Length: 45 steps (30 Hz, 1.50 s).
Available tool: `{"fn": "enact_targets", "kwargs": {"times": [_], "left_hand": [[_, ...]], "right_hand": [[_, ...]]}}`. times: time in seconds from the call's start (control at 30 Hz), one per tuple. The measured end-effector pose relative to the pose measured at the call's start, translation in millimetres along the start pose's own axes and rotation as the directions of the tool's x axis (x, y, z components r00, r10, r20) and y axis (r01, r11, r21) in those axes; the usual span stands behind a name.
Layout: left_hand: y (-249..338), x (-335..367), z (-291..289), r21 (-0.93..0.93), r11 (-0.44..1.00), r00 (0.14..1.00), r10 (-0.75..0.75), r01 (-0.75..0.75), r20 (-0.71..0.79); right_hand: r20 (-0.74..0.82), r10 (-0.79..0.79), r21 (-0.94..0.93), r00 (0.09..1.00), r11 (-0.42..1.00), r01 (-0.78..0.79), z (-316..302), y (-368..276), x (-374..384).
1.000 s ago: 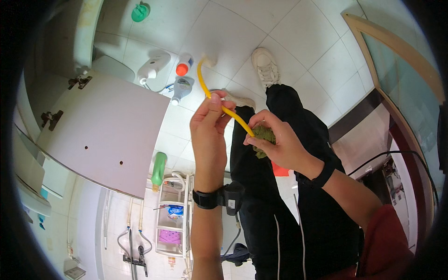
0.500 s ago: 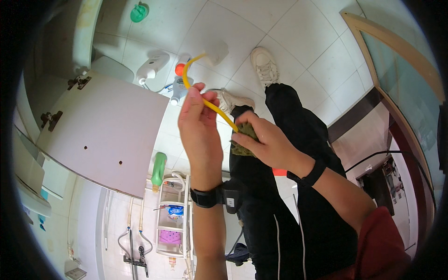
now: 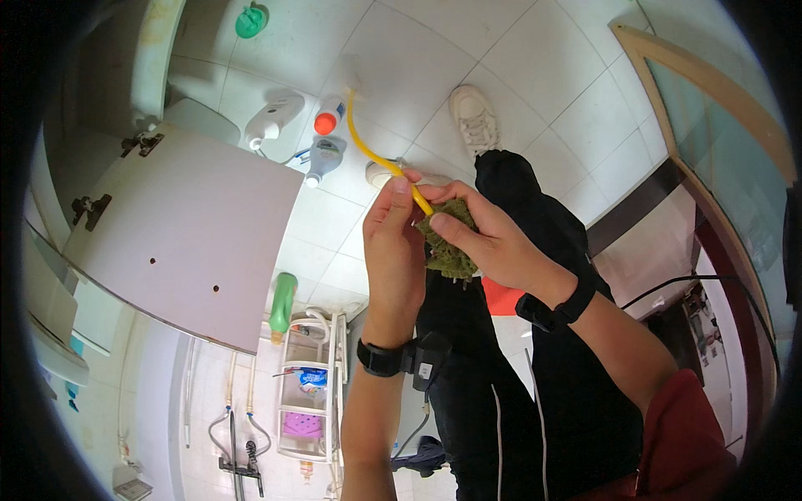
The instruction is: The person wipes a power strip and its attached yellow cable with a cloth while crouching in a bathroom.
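The left hand (image 3: 391,224) pinches the yellow rod (image 3: 365,149), the right hand (image 3: 494,234) grips the green pad (image 3: 451,252) against it; next move, I judge, needs steadiness.

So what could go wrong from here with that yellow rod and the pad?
Two possible risks. The curved yellow rod could twist or slip: the left hand pinches it while the right hand holds the green scouring pad against its near end. Its far end also shows close to the orange-capped bottle, so a swing might bump it, though depth is hard to judge.
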<state>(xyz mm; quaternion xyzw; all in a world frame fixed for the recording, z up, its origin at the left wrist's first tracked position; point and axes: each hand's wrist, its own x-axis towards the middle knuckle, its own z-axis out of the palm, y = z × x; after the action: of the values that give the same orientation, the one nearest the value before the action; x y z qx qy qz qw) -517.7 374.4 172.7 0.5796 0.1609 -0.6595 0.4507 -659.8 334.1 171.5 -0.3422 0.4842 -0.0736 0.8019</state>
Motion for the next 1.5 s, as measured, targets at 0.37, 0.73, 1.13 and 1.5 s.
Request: {"fn": "enact_targets", "kwargs": {"times": [0.37,0.73,1.13,1.5], "left_hand": [[21,11,-4,-0.298,0.955,0.994,-0.033,0.000,-0.106],[24,1,12,-0.587,0.809,0.999,-0.010,0.027,0.033],[46,-24,16,-0.741,0.671,0.994,-0.099,0.030,-0.049],[54,-34,17,-0.839,0.519,0.986,-0.125,0.161,0.112]], "right_hand": [[-0.052,0.207,0.276,0.977,0.943,-0.185,-2,18,-18],[-0.052,0.182,0.384,0.982,0.911,-0.149,23,-21,-38],[-0.127,0.107,0.030,0.986,0.994,-0.104,20,-28,-62],[-0.262,0.176,0.039,0.949,0.984,-0.172,37,-46,-77]]}}
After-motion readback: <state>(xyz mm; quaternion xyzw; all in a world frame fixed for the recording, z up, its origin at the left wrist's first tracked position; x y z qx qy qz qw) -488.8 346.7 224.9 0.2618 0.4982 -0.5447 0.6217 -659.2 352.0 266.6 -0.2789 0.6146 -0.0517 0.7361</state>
